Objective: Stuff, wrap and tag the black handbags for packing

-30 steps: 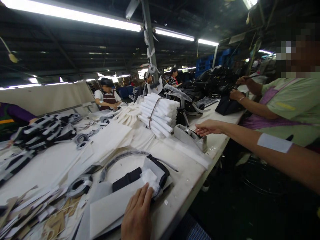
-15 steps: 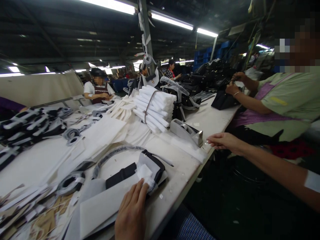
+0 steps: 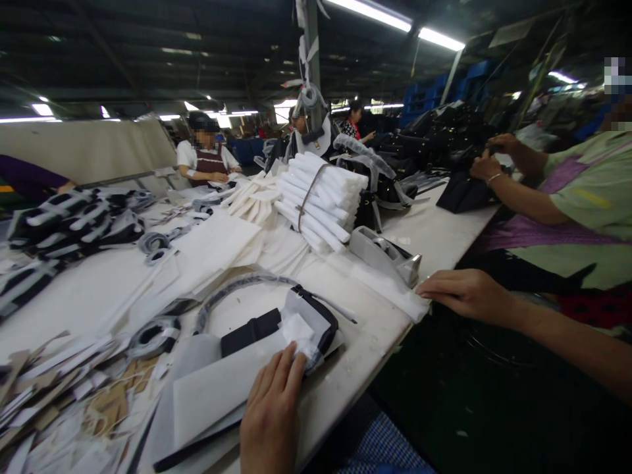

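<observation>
My left hand [image 3: 271,415] lies flat at the near table edge, fingertips pressing a crumpled white tissue wad [image 3: 296,329] on a black and grey bag piece [image 3: 323,322]. A pale grey sheet [image 3: 217,395] lies under that palm. My right hand [image 3: 464,293] reaches in from the right at the table's edge, just right of a grey tape dispenser [image 3: 385,253]. Its fingers are pressed together with the thumb beneath, tips touching a white foam sheet [image 3: 395,293]. What they pinch is too small to see.
A tied bundle of white foam rolls [image 3: 318,204] stands behind the dispenser. A grey strap loop [image 3: 237,289] curves mid-table. Cardboard and paper scraps [image 3: 64,395] pile at near left, black-and-white straps [image 3: 74,224] at far left. A co-worker [image 3: 582,197] on the right handles a black bag [image 3: 459,194].
My right hand has drawn back from the tape dispenser toward me and down to the table edge. My left hand has stayed on the tissue wad. The camera view has shifted slightly.
</observation>
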Available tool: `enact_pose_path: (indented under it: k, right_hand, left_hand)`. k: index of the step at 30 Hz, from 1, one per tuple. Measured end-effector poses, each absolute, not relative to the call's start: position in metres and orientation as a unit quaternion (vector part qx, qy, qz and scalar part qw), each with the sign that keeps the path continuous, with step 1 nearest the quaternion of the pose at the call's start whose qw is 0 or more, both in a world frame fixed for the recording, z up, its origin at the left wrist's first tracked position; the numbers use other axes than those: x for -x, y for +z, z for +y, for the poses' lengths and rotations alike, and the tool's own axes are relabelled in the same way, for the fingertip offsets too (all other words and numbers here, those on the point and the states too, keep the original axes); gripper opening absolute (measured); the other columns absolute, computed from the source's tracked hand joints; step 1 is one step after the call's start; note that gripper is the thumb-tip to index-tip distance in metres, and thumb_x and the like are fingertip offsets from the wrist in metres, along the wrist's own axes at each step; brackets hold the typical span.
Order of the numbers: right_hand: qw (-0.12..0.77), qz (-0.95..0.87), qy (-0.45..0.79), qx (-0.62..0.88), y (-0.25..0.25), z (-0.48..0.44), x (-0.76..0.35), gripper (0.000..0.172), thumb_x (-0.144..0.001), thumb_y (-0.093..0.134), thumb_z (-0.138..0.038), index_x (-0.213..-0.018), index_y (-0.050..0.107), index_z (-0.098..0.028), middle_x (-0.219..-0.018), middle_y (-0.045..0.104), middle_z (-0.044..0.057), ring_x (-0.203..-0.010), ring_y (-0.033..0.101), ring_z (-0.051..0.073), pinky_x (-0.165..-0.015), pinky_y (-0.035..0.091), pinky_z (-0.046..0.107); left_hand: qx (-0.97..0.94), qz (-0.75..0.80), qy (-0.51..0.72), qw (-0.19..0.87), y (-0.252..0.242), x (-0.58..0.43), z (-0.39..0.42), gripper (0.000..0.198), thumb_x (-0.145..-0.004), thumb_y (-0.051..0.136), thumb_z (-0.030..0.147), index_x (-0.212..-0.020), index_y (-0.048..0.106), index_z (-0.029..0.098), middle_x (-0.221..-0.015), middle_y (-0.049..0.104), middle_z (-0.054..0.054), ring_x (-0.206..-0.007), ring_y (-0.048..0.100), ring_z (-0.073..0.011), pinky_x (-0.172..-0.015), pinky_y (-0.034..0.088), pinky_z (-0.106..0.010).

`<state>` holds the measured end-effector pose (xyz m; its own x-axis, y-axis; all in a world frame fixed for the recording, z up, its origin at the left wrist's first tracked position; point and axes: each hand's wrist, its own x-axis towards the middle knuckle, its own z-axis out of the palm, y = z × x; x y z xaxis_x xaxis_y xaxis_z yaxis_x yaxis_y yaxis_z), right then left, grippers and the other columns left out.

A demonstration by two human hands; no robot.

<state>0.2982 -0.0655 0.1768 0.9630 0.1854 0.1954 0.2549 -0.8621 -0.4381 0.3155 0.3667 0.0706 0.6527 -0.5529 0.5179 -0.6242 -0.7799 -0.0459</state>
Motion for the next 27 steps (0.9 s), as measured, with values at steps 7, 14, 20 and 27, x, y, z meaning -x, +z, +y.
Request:
enact_pose_path:
  k: [7, 14, 20, 27]
  right_hand:
    - [0.174, -0.442, 0.001, 0.88, 0.217, 0.063, -0.361, 0.015, -0.094, 0.061, -0.034, -0.093, 0.073, -0.024, -0.08, 0.07, 0.003, -0.074, 0.064, 0.015, -0.069, 0.043, 0.026]
    - [0.088, -0.561, 0.105, 0.816, 0.205, 0.156, -0.451, 0.026, -0.091, 0.064, -0.043, -0.075, 0.07, -0.022, -0.069, 0.065, -0.001, -0.064, 0.057, 0.013, -0.058, 0.032, 0.026]
    - [-0.04, -0.583, 0.19, 0.789, 0.18, 0.2, -0.483, 0.008, -0.084, 0.071, -0.031, -0.082, 0.075, -0.025, -0.08, 0.073, 0.001, -0.07, 0.062, 0.016, -0.056, 0.028, 0.028]
    - [-0.113, -0.551, 0.198, 0.802, 0.174, 0.219, -0.491, 0.008, -0.076, 0.08, -0.032, -0.073, 0.074, -0.027, -0.067, 0.069, -0.002, -0.058, 0.058, 0.014, -0.051, 0.022, 0.029]
  left_hand:
    - [-0.924, -0.288, 0.228, 0.106, 0.079, -0.306, 0.359, 0.044, -0.093, 0.049, 0.005, -0.13, 0.06, 0.025, -0.146, 0.055, -0.004, -0.129, 0.056, -0.0251, -0.106, 0.049, -0.041]
    - [-0.911, -0.266, 0.287, 0.134, 0.074, -0.308, 0.351, 0.025, -0.1, 0.05, 0.023, -0.121, 0.065, 0.024, -0.138, 0.062, -0.005, -0.122, 0.06, -0.0237, -0.101, 0.052, -0.04]
    - [-0.908, -0.256, 0.295, 0.152, 0.073, -0.307, 0.35, 0.029, -0.103, 0.042, 0.028, -0.12, 0.065, 0.024, -0.137, 0.063, -0.005, -0.125, 0.058, -0.0225, -0.102, 0.051, -0.037]
    - [-0.921, -0.244, 0.267, 0.145, 0.093, -0.312, 0.347, 0.026, -0.101, 0.04, 0.021, -0.11, 0.065, 0.02, -0.144, 0.056, -0.011, -0.11, 0.063, -0.0242, -0.089, 0.056, -0.037]
